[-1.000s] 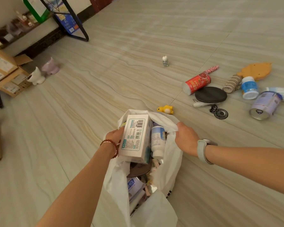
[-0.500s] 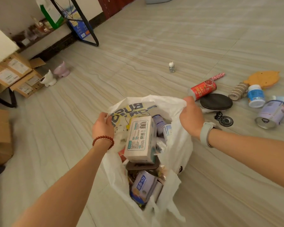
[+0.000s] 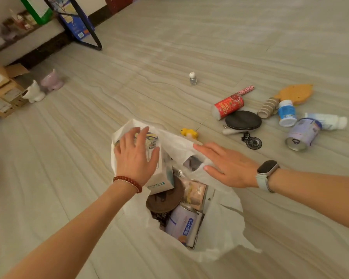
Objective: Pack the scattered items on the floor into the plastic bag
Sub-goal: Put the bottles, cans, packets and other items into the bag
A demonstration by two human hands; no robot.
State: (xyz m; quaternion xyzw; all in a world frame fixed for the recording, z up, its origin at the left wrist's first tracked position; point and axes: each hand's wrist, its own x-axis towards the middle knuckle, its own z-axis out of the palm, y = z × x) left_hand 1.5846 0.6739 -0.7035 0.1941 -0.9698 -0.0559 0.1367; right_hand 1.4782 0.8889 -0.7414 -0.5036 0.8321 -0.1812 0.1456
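Note:
The white plastic bag lies slumped on the floor with its mouth gaping, holding a white box, a brown lid and several packets. My left hand hovers flat over the box, fingers spread, holding nothing. My right hand is also flat and empty, just above the bag's right rim. Scattered on the floor to the right are a yellow duck toy, a red can, a black round pouch, a keychain, a purple tin and a blue-labelled bottle.
A small glass bottle stands alone farther out. An orange fish-shaped mat, a pink spotted pen and a white tube lie at the right. Two ceramic animal pots, cardboard boxes and a black stand line the left.
Both hands have let go of the bag's rim and opened flat above it. The bag has sagged down and the white box now leans inside it.

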